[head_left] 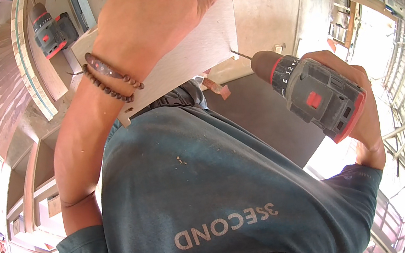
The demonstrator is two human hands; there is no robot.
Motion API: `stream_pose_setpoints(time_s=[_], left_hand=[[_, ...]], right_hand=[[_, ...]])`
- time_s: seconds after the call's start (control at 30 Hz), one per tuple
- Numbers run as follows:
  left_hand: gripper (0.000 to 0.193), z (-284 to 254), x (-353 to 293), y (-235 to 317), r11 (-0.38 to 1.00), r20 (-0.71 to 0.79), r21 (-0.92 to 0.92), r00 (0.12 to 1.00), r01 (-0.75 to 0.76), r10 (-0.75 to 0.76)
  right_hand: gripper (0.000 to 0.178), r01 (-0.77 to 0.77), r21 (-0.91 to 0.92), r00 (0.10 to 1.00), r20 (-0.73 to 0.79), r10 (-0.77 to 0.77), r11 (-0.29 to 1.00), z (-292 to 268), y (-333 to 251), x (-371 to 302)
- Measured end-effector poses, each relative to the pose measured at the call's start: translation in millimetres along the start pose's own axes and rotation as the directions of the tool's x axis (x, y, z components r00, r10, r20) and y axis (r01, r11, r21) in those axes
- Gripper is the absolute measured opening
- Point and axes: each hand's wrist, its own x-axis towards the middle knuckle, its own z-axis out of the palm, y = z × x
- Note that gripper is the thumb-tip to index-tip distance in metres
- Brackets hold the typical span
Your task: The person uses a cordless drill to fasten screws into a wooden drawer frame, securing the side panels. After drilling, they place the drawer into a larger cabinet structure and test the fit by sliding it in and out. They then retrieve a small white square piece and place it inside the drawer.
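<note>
Your left hand [148, 18], between 11 and 12 o'clock, bends over the pale panel [200, 47]; its fingers are hidden, so their closure cannot be told. If that hold is loose, the panel may twist under torque. Your right hand [344, 66], between 2 and 3 o'clock, wraps around the cordless drill [322, 94]; a jammed bit may wrench this wrist. The drill bit [242, 54] appears to meet the panel, at 12 o'clock, near the edge facing the drill: a slanted approach may cause skating, and excess pressure may split the margin. Keep your left thumb [211, 0] clear; it lies toward the same end. Farther off, at 10 o'clock, a 2nd drill [48, 37] sits beside a curved wooden frame [25, 59]; a knock may dislodge it.
</note>
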Motion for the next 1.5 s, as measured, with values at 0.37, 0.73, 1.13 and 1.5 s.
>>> stream_pose_setpoints(time_s=[0.37,0.73,1.13,1.5], left_hand=[[0.069,18,-3,-4,0.995,-0.249,0.024,0.963,-0.099,0.102],[0.069,23,-5,-2,0.996,-0.261,0.031,0.962,-0.079,0.085],[0.063,24,-8,-3,0.998,-0.307,0.039,0.950,-0.052,0.062],[0.062,23,-12,-3,0.996,-0.322,0.090,0.946,-0.008,0.036]], right_hand=[[0.047,0.079,-0.032,0.997,-0.004,-0.080,0.996,6,-2,-2],[0.044,0.189,-0.161,0.979,-0.051,-0.199,0.969,12,11,-2],[0.044,0.182,-0.147,0.982,-0.025,-0.188,0.972,19,22,-3],[0.069,0.231,-0.220,0.946,-0.175,-0.272,0.948,25,58,-7]])
